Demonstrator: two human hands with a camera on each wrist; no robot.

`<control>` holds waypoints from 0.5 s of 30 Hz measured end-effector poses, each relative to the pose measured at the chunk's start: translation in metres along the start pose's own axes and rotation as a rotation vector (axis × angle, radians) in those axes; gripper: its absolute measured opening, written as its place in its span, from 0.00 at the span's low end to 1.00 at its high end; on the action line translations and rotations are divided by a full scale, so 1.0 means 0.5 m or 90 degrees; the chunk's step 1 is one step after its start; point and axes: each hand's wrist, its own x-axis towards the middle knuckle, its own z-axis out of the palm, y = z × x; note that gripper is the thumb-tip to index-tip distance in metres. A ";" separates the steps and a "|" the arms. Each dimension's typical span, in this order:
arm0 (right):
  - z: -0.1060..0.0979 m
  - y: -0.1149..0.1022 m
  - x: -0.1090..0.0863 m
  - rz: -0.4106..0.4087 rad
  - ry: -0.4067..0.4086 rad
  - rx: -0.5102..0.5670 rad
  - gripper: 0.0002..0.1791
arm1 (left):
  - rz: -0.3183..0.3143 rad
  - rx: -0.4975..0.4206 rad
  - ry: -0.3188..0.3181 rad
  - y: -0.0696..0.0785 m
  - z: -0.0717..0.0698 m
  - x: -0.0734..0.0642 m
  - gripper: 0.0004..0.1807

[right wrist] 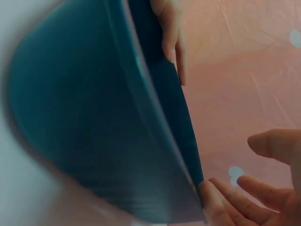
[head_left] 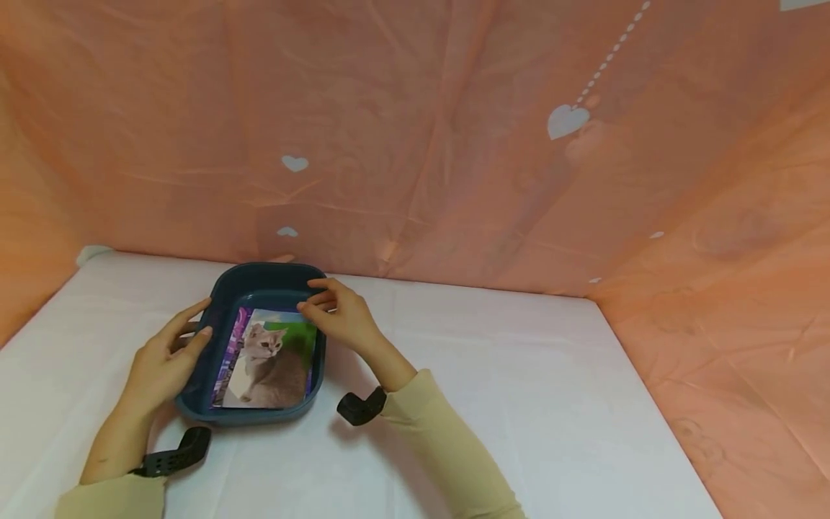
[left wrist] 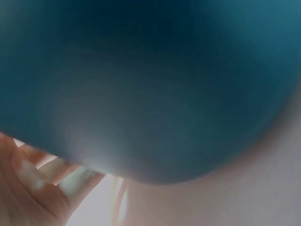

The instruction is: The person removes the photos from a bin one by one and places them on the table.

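Observation:
A dark blue plastic basin stands at the left of the white table. Inside it lies a picture of a grey cat, on top of another picture with a purple edge. My left hand holds the basin's left rim, thumb over the edge and fingers against the outer side; the left wrist view shows those fingers partly behind the basin wall. My right hand is over the far right corner, thumb and fingers apart; in the right wrist view a fingertip touches the rim.
An orange cloth wall with white hearts rises behind the table, and more cloth hangs along the right. The white tabletop extends to the right of the basin. Black wrist cameras are worn on both wrists.

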 end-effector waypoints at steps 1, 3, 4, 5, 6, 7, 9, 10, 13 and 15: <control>0.003 -0.002 0.002 0.002 -0.006 -0.002 0.27 | -0.002 0.000 -0.001 0.000 0.000 -0.001 0.29; 0.009 -0.007 0.007 0.007 -0.016 -0.011 0.27 | -0.009 -0.004 -0.003 0.001 -0.001 -0.002 0.29; 0.011 -0.010 0.010 0.012 -0.021 -0.019 0.27 | -0.012 -0.006 -0.004 0.001 -0.001 -0.003 0.29; 0.014 -0.013 0.014 0.017 -0.028 -0.027 0.26 | -0.015 -0.008 -0.005 0.001 -0.001 -0.002 0.29; 0.017 -0.016 0.017 0.023 -0.036 -0.034 0.26 | -0.019 -0.009 -0.006 0.001 -0.001 -0.002 0.29; 0.020 -0.019 0.021 0.033 -0.045 -0.036 0.25 | -0.022 -0.010 -0.006 0.001 -0.001 -0.002 0.29; 0.026 -0.024 0.029 0.055 -0.067 -0.032 0.25 | -0.029 -0.014 -0.008 0.001 -0.001 -0.002 0.29; 0.029 -0.026 0.033 0.067 -0.077 -0.029 0.24 | -0.031 -0.015 -0.007 0.001 0.000 -0.002 0.29; 0.040 -0.032 0.043 0.104 -0.098 -0.008 0.23 | -0.034 -0.023 -0.009 0.002 0.002 -0.002 0.29; 0.047 -0.036 0.049 0.126 -0.100 0.007 0.22 | -0.034 -0.028 -0.009 0.003 0.002 -0.002 0.29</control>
